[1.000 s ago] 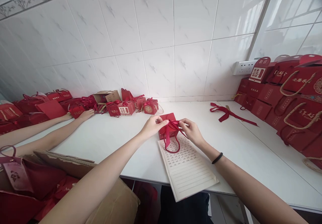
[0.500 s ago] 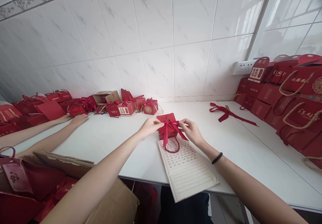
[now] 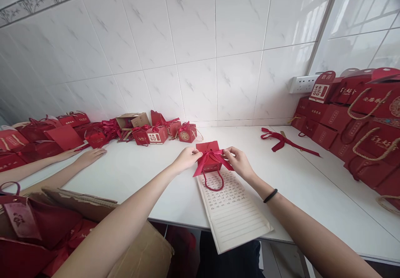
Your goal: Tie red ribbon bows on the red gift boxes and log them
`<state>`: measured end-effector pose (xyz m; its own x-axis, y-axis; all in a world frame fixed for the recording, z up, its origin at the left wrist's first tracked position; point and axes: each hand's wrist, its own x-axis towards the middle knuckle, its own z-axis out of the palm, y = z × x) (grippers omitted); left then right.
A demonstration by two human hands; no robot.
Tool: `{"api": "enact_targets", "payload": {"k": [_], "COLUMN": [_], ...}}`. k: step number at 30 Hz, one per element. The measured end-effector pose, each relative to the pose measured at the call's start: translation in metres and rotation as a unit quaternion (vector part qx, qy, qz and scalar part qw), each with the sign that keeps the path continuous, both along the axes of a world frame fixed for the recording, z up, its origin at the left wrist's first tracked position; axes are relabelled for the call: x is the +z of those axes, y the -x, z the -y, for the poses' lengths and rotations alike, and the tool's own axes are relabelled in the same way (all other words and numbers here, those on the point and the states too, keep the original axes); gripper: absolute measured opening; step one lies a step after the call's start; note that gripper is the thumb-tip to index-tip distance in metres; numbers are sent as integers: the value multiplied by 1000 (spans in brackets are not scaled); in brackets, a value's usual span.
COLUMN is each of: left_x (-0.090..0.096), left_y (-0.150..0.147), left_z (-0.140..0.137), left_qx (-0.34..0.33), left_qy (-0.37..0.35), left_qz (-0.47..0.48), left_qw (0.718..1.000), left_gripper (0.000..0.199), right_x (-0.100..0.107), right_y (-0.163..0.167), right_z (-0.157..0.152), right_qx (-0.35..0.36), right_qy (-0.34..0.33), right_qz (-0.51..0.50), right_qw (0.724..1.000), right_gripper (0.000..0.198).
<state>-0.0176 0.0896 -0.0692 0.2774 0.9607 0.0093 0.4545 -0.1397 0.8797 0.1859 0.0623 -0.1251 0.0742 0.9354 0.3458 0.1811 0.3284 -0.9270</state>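
Note:
A small red gift box (image 3: 204, 146) stands on the table in front of me, with a red ribbon (image 3: 210, 156) tied in a bow across it. My left hand (image 3: 186, 158) pinches the bow's left side. On the opposite side, the fingers of my right hand (image 3: 235, 160) are closed on the ribbon's right loop. A twisted red cord handle (image 3: 214, 188) hangs from the box toward me, lying over a handwritten notebook (image 3: 239, 221) that juts past the table edge.
Red boxes are stacked high at the right (image 3: 334, 119) and heaped at the left. A loose ribbon (image 3: 289, 140) lies right of centre. Another person's hands (image 3: 89, 157) rest at the left. A cardboard box (image 3: 140, 249) of red bags sits in the near left.
The left ribbon tail has swung outward to the left of the cord handle. At the left, the other person's hand has come off a red box onto the table.

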Motion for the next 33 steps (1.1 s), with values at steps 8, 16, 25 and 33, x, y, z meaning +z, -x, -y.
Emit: {"api": "enact_targets", "payload": {"k": [8,16,25,33], "left_x": [1,2,9,9], "left_y": [-2,-5,-8,-8], "left_z": [2,5,13,14], "left_qx": [-2,-4,1,-8], "left_qy": [19,11,-67,-112], "left_qz": [21,11,-65,-124], "left_qw": [1000,1000,996,986], "left_gripper": [24,17,13,15], "right_x": [3,2,11,1], "right_y": [-1,-1,17,39], "right_z": [1,-1,28,29], "right_qx": [-29,-14,-57,-17], "right_qy": [1,10,-371,-401], "right_qz": [16,25,296,409], "right_qw": [999,1000,879,820], "right_gripper": [42,39,25,18]}}
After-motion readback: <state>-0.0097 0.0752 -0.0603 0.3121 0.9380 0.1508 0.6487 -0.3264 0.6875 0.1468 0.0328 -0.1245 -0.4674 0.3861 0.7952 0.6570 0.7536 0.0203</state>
